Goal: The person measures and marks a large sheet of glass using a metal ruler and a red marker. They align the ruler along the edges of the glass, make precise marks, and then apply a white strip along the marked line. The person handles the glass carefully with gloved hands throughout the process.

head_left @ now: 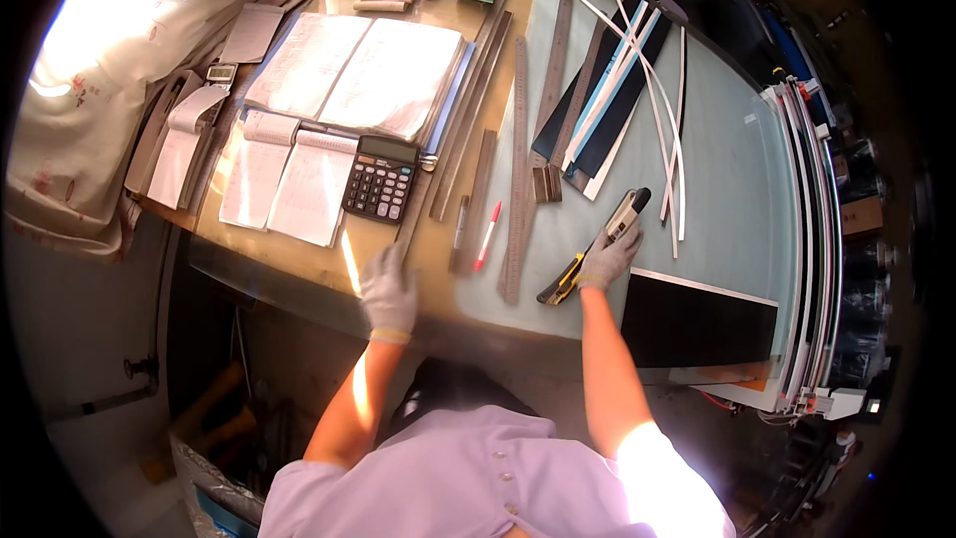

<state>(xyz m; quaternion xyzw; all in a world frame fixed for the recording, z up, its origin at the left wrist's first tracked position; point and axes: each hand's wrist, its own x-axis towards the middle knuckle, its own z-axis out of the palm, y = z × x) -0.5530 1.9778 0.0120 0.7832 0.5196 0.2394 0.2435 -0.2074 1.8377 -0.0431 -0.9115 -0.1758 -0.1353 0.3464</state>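
Note:
Both my hands wear pale gloves. My right hand [610,257] is closed around a pale utility knife with a black end [629,209] on the glass-topped table. A yellow and black utility knife [564,280] lies against the same hand, pointing down to the left. My left hand [388,294] is over the table's front edge, below a black calculator [380,177]; its fingers are stretched out and slightly blurred, with nothing visible in them. Between my hands lie a red and white pen [488,235], a dark marker [460,229] and a long metal ruler [515,169].
Open notebooks [358,75] and written pads [314,179] cover the left side. More metal strips [468,130] run lengthwise. At the back right, thin white strips [657,90] cross dark panels [588,90]. A black sheet [697,319] lies at the right front, beside long upright profiles [812,239].

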